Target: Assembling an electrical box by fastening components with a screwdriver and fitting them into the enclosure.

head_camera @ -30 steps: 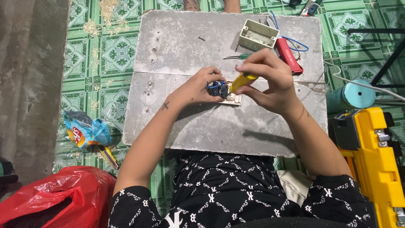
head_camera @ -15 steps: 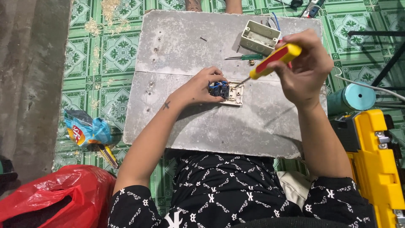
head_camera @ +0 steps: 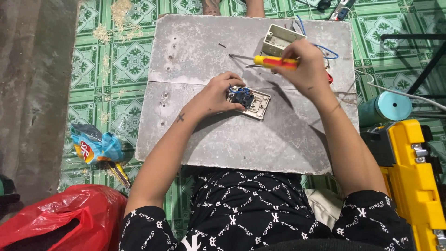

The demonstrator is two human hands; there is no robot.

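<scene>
My left hand pinned the switch plate mid-board, fingers closed on its edge, while my right hand gripped the screwdriver lifted clear; judged best to hold the plate flat and seat the tip squarely.

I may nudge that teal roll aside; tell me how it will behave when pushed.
The teal roll lies on its side on the tiled floor, so it probably rolls easily. It looks stiff, not floppy. The yellow tool case close beside it may stop it.
</scene>
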